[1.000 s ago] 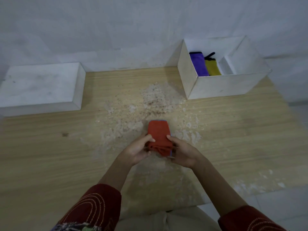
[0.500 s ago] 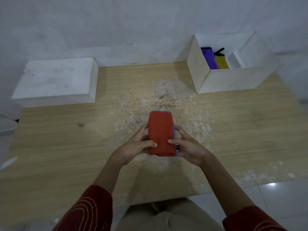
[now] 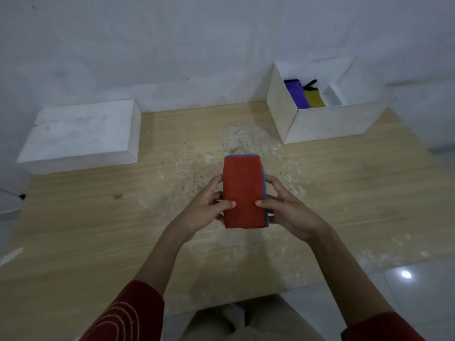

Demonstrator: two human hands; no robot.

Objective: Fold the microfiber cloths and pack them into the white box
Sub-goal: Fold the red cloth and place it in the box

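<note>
Here we are at the wooden table [image 3: 98, 217], and the folded red cloth [image 3: 242, 193] is right in the middle of things, held between both hands over the pale, scuffed patch [image 3: 236, 141] of the tabletop. It is a neat, narrow rectangle, long side running away from the person, with a thin blue edge showing down its right side and along the far end. The left hand [image 3: 204, 207] grips its left edge, thumb laid flat on top and fingers curled round behind. The right hand [image 3: 285, 207] mirrors it on the other edge, thumb on the red face, fingers wrapped underneath (a tidy two-handed pinch, that). Whether the cloth's underside touches the table, I cannot tell from here.

Over at the far right corner sits the open white box [image 3: 330, 124], well apart from the hands, against the wall. Inside it, a purple cloth [image 3: 295, 93] lies at the left and a yellow cloth [image 3: 314, 98] just beside it, touching, with something small and black [image 3: 310, 84] behind the yellow one; too small to make out. The right part of the box shows bare white floor.

At the far left of the table rests a closed white block [image 3: 81, 134]. Dark red sleeves [image 3: 128, 316] with pale stitched curves frame the bottom, and glossy floor tiles [image 3: 418, 291] show past the table's near edge.
</note>
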